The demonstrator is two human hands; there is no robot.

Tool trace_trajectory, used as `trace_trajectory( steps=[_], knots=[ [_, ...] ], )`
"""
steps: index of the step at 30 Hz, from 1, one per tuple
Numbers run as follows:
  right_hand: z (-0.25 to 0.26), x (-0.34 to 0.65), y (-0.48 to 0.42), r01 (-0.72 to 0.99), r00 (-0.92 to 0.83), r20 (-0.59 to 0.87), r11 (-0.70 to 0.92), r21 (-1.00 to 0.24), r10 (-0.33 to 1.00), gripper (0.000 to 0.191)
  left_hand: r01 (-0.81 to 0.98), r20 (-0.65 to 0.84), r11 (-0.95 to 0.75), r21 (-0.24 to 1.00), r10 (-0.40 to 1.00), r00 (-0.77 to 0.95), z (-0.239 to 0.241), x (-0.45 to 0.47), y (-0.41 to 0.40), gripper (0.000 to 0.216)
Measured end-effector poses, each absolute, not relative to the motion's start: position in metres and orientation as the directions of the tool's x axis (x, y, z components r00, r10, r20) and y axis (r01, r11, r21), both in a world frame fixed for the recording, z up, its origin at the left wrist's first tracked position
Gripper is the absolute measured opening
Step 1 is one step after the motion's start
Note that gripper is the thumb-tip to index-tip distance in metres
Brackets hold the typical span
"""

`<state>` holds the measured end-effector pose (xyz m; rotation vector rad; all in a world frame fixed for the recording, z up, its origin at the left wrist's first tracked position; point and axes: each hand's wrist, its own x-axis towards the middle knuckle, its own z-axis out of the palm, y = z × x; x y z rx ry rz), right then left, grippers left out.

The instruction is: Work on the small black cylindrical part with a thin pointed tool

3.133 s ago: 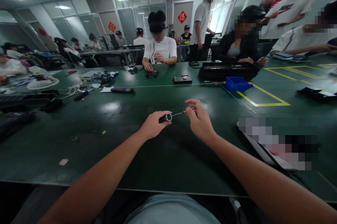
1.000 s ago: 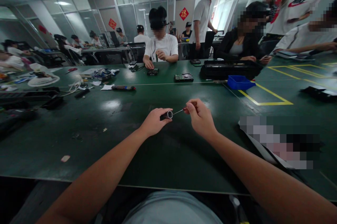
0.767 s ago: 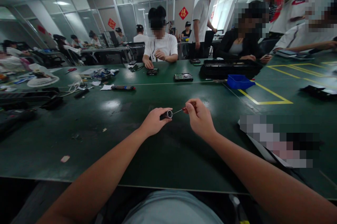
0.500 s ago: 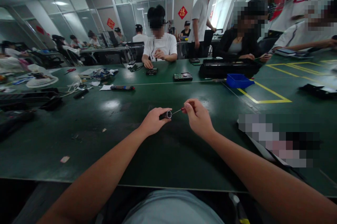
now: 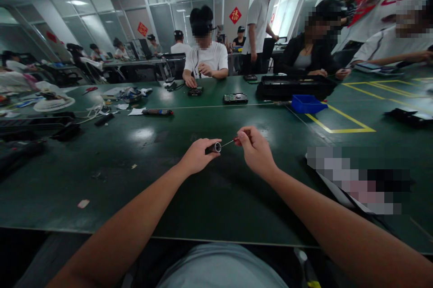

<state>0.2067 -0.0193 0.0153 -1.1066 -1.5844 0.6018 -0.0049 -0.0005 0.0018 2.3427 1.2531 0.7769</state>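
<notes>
My left hand (image 5: pixel 198 156) is closed around a dark cylinder (image 5: pixel 216 147) with a pale metal rim, its round end turned toward me and to the right. Most of its body is hidden by my fingers. In my right hand (image 5: pixel 255 150) is a screwdriver (image 5: pixel 236 140) with a red handle and a thin metal shaft. The shaft points left, and its tip is at the cylinder's rim; whether it touches or enters is too small to tell. Both hands are over the green table (image 5: pixel 189 206).
A blue bin (image 5: pixel 307 104) and a long black tray (image 5: pixel 294 87) stand at the far right. A circuit board device (image 5: pixel 235 98) lies beyond my hands, with a dark tool (image 5: pixel 157 112) to the left. Across the table a person (image 5: pixel 206 60) handles a small black device (image 5: pixel 195 91).
My hands, the cylinder and the screwdriver are almost where they were. The person across has shifted the raised hand slightly.
</notes>
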Motion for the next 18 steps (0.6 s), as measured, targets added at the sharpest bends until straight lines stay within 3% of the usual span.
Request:
trace_trajectory(
  steps=[18],
  knots=[
    [0.0140, 0.2051, -0.0190, 0.348, 0.023, 0.482, 0.445, -0.825, 0.876, 0.018, 0.635, 0.285, -0.518, 0.573, 0.853, 0.437, -0.0011, -0.0048, 0.0007, 0.043]
  ],
)
